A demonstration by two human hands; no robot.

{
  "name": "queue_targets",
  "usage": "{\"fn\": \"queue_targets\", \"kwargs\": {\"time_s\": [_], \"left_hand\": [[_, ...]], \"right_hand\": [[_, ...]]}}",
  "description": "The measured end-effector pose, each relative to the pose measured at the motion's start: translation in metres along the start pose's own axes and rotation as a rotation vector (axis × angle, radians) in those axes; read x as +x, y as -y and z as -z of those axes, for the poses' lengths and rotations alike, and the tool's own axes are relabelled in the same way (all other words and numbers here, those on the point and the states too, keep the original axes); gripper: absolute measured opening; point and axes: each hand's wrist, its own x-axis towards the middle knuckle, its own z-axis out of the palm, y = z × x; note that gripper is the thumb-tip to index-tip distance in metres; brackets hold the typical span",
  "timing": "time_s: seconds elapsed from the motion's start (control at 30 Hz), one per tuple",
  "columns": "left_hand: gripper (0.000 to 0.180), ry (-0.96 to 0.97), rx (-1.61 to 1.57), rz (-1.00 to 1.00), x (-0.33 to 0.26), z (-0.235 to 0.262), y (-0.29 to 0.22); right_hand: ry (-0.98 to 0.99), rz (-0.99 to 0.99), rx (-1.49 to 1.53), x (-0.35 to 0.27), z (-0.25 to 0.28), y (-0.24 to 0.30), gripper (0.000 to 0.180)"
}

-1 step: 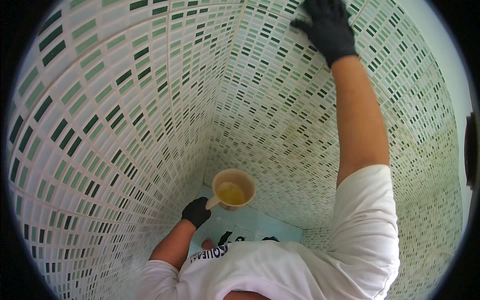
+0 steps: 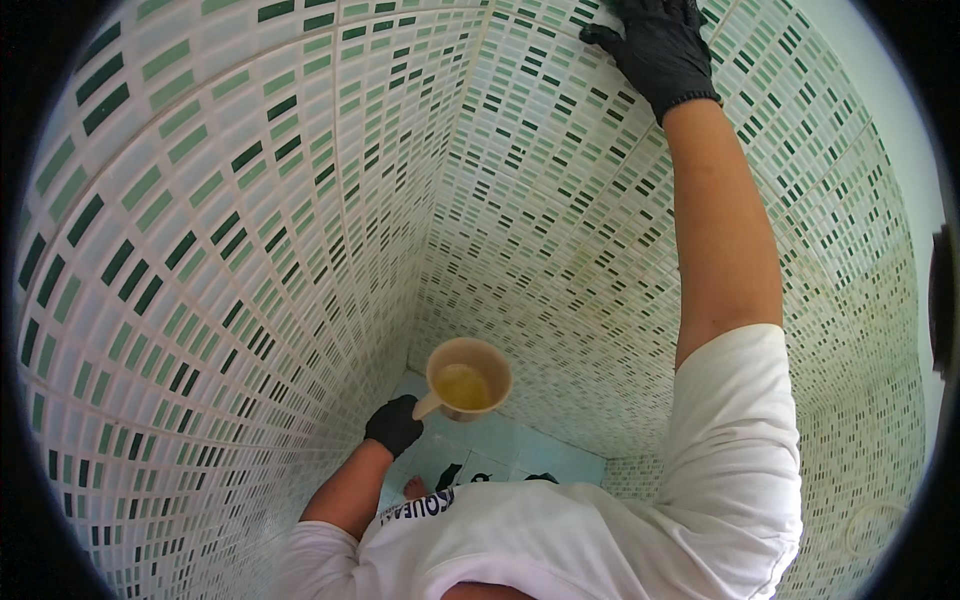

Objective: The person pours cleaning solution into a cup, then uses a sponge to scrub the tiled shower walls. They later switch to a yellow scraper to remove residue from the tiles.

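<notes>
Nothing has shifted since the earlier frame: both arms hold the same pose. At 12 o'clock the right hand [image 2: 655, 45], in a black glove, presses flat with fingers spread against the white wall tiled with green rectangular mosaic [image 2: 540, 200]; its fingertips are cut off by the top edge, so whether anything lies under them cannot be told. Near 6 o'clock the left hand [image 2: 393, 425], also black-gloved, is clenched around the handle of a round beige plastic dipper [image 2: 468, 378] holding yellowish liquid, raised above the pale blue floor tiles [image 2: 520, 445]. The handle is mostly hidden inside the fist. The person's white short-sleeved shirt [image 2: 620, 540] covers much of the floor. A bare foot [image 2: 414, 487] peeks out just below the dipper. 2 tiled walls meet in a corner running from 12 o'clock down to centre.
</notes>
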Motion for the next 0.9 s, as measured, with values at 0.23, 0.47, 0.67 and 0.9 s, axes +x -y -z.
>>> {"fn": "queue_targets", "kwargs": {"time_s": [0.23,0.47,0.67,0.9], "left_hand": [[0.026,-0.028,-0.049,-0.008,-0.003,0.0,-0.002],[0.026,-0.031,-0.011,0.008,-0.017,0.002,0.009],[0.026,-0.047,-0.017,0.054,-0.025,-0.006,0.023],[0.019,-0.111,-0.011,0.021,-0.034,0.006,0.028]], "right_hand": [[0.598,0.124,0.328,-0.154,-0.081,0.102,0.099],[0.329,0.069,0.267,-0.073,-0.063,0.053,0.089],[0.034,-0.023,0.092,0.028,-0.035,0.04,0.075],[0.558,0.264,0.353,-0.135,-0.101,0.128,0.064]]}}
